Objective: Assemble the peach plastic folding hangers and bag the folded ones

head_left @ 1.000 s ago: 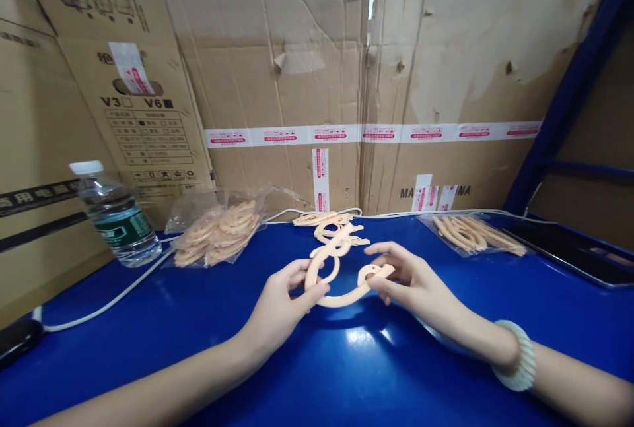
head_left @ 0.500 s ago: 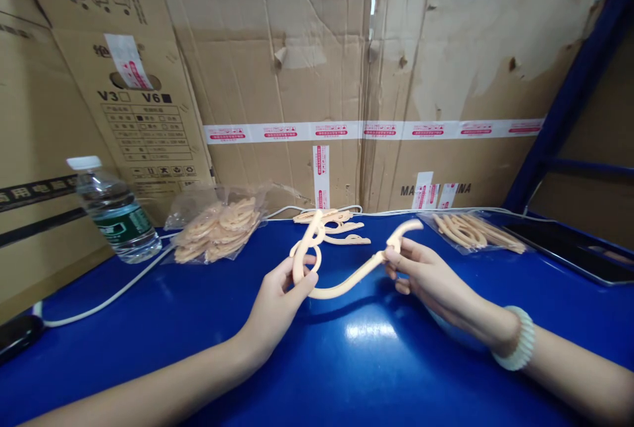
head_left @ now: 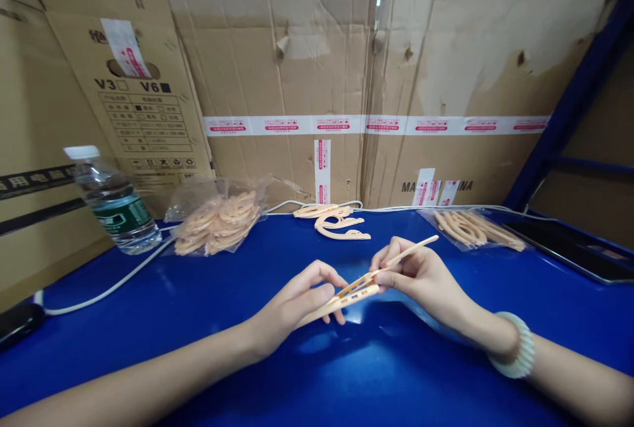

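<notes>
Held Piece: Working Status and Parts Count

Status: One peach slotted piece (head_left: 370, 291) is in work, raised above the near middle of the blue surface (head_left: 386, 381) and slanting up toward the right. Your left grip (head_left: 302, 301) is closed on its near-left end, thumb above and fingers partly beneath. Your right grip (head_left: 413, 275) pinches its far-right end between thumb and fingers; a thin arm (head_left: 413, 250) projects beyond it.

Progress: Treat handling as partway through. Two slotted strips stand apart at a narrow angle, so the piece is not lying flat. The loose and bagged pieces are out of your grips; judge these as unhandled at this moment.

Count:
- Held piece: one, spanning both grips.
- Loose peach pieces (head_left: 341, 226), far middle: at least two; overlap prevents an exact count.
- Bags of peach pieces: two, one far left (head_left: 218, 222) and one far right (head_left: 475, 232). You cannot count the contents reliably, as they overlap under the film.
- Water bottle (head_left: 119, 209), left: one, capped.
- Dark flat device (head_left: 569, 252), right: one.
- Black object (head_left: 20, 325), near left: one, cut off by the view; type not determinable.
</notes>
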A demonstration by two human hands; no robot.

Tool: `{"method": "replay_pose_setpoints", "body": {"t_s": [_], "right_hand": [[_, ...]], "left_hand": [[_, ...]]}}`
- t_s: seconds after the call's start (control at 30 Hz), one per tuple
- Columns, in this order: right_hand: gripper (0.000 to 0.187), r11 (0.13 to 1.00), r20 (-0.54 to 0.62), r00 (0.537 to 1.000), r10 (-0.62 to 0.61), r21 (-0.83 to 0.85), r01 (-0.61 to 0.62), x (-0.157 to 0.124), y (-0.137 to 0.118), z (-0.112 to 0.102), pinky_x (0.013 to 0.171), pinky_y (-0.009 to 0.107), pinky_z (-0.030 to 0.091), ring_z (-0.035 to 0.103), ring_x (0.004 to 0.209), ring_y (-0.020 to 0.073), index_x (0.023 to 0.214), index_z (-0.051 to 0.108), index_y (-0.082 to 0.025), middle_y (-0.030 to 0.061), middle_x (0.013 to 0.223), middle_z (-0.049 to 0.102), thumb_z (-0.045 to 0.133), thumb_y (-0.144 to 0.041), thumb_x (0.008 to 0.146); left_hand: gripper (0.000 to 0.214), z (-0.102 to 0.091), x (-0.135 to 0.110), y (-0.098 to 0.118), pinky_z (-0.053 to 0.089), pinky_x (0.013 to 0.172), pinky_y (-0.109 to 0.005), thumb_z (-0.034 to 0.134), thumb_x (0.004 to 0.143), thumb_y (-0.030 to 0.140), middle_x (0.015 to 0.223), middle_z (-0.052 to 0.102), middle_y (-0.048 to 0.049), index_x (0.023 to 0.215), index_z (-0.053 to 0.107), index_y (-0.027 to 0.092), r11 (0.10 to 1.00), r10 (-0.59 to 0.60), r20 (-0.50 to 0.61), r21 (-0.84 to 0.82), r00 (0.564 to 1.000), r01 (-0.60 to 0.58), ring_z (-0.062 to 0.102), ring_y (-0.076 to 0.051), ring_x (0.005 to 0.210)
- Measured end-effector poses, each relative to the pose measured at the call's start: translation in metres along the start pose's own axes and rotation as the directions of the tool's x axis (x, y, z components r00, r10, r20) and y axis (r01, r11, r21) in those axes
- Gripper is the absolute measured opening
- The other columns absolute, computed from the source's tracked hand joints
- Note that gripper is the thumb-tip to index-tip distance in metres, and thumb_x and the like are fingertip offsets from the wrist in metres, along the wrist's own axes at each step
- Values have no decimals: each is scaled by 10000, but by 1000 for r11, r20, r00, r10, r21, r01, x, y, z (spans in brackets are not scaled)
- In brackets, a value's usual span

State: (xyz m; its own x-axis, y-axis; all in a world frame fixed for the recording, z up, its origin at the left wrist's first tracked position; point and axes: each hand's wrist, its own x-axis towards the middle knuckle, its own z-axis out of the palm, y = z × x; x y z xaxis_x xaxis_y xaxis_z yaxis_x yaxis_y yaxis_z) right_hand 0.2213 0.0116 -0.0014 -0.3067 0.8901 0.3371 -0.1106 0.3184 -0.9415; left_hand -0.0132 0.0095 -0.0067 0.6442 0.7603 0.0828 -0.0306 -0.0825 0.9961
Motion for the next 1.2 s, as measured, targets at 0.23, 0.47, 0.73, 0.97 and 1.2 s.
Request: {"method": "replay_pose_setpoints", "body": {"t_s": [0.23, 0.47, 0.73, 0.97, 1.2], "right_hand": [[178, 964, 64, 989, -133, -224, 144, -6, 1, 5, 648, 274, 538, 658, 725, 167, 780, 664, -188, 44, 808, 693, 750, -338, 823], [96, 852, 225, 928, -297, -375, 364, -11, 1, 8, 698, 274, 518, 663, 779, 167, 893, 728, -206, 54, 868, 714, 640, -231, 922], [167, 825, 276, 903, -329, -382, 417, -13, -2, 11, 711, 272, 522, 664, 805, 165, 977, 723, -215, 57, 899, 715, 556, -220, 971], [302, 506, 500, 737, -456, -535, 676, -16, -7, 8, 697, 316, 511, 621, 821, 178, 1077, 673, -148, 103, 921, 688, 386, -235, 1045], [243, -16, 692, 462, -554, -564, 826, -13, -13, 12, 573, 306, 503, 609, 702, 184, 850, 673, -103, 90, 789, 704, 469, -92, 982]], "left_hand": [[399, 8, 3, 9, 279, 487, -212, 592, 817, 549, 577, 466, 69, 959, 577, 177, 950, -193, -42, 241, 980, 197, 375, -98, 491], [307, 14, -2, 4, 294, 483, -212, 477, 935, 461, 624, 523, 33, 873, 566, 174, 905, -66, -38, 419, 997, 76, 429, -103, 506], [295, 17, -9, 4, 306, 547, -237, 306, 1026, 320, 614, 465, 53, 980, 565, 188, 729, 112, 69, 672, 991, -129, 420, -112, 517], [269, 14, -6, -3, 272, 531, -260, 271, 1012, 273, 612, 429, 49, 813, 442, 214, 607, 136, 125, 774, 983, -182, 403, -128, 494], [291, 15, -7, 3, 226, 521, -275, 269, 1011, 266, 599, 358, 57, 752, 392, 215, 545, 110, 130, 821, 985, -169, 328, -122, 483]]}}
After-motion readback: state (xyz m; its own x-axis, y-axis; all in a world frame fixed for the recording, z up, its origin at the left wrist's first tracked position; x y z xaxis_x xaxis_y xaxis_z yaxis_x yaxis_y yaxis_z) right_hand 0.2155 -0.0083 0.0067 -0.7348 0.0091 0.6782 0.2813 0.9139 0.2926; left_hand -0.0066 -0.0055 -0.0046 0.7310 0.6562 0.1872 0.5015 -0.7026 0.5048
